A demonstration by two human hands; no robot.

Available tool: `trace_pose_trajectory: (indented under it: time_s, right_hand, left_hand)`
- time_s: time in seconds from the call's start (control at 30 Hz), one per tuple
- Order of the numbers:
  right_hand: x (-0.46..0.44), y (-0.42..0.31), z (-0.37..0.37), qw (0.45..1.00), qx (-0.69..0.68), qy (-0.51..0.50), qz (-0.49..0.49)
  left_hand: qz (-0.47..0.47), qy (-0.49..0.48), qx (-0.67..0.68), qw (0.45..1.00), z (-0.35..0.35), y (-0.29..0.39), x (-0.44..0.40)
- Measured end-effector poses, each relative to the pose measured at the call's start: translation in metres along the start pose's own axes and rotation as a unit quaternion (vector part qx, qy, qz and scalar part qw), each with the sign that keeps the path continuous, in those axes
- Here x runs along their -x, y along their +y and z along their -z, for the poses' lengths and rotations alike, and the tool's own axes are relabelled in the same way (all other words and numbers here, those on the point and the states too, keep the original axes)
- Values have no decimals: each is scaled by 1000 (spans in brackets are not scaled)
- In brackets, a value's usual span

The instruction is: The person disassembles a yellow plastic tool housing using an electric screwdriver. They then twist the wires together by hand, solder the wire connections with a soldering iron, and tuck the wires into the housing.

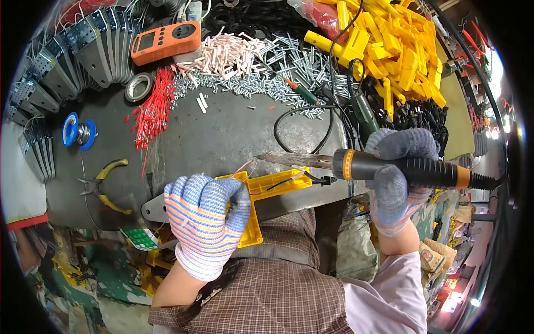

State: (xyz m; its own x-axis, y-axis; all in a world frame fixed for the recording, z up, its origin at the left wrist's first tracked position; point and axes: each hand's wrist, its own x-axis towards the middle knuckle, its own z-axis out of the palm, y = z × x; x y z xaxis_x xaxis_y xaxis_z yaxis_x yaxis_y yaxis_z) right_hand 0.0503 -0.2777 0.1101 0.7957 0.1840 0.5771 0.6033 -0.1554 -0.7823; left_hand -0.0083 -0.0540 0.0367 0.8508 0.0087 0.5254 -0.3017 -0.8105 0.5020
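Note:
My left hand (208,214), in a striped knit glove, is closed round a yellow plastic housing (250,228) near the table's front edge. Thin wires (245,167) rise from the housing, and another lies along its yellow arm (281,185). Gloved too, my right hand (397,172) grips the black handle of a soldering iron (356,164). The iron points left, and its tip is at or close to the thin wire ends above the housing; contact cannot be made out. A grey metal plate (154,210) shows beside my left hand.
Pliers (104,186) and a blue solder spool (71,129) lie left. Red components (153,106), a tape roll (138,87), an orange meter (166,43), screws (300,61) and yellow parts (389,44) line the back. Black cables (278,131) loop near the iron.

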Motion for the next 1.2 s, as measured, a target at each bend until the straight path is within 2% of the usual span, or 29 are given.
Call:
trace_pose_trajectory:
  time_s: [0.07,0.17,0.3,0.4,0.5,0.57,0.67,0.87,1.07,1.2]
  right_hand:
    - [-1,1,3,996,74,-35,28]
    - [0,-3,-6,999,47,11,-2]
    - [-2,-5,-7,998,54,-15,-15]
    - [-3,-1,-7,996,76,-31,23]
    - [-3,-1,-7,997,75,4,32]
    - [-3,1,-4,993,99,-21,60]
    - [-2,-6,-6,994,106,-24,15]
    - [-3,-1,-6,988,130,-17,78]
    - [-3,-8,-10,994,105,-1,28]
    - [-1,-5,-4,989,136,-21,58]
  left_hand:
    - [8,-1,0,1000,-3,-2,3]
    - [-7,12,-1,1000,-5,-5,1]
    - [-2,5,-5,1000,-1,-6,-1]
    - [-14,10,7,1000,-2,-7,0]
    - [-11,10,22,1000,-4,-7,1]
    - [-16,14,22,1000,-4,-6,0]
    - [-16,14,5,1000,-6,-5,-2]
    - [-17,17,0,1000,-8,-7,-1]
    - [-18,11,1,1000,-11,-4,-3]
    - [-5,18,10,1000,-9,-2,-5]
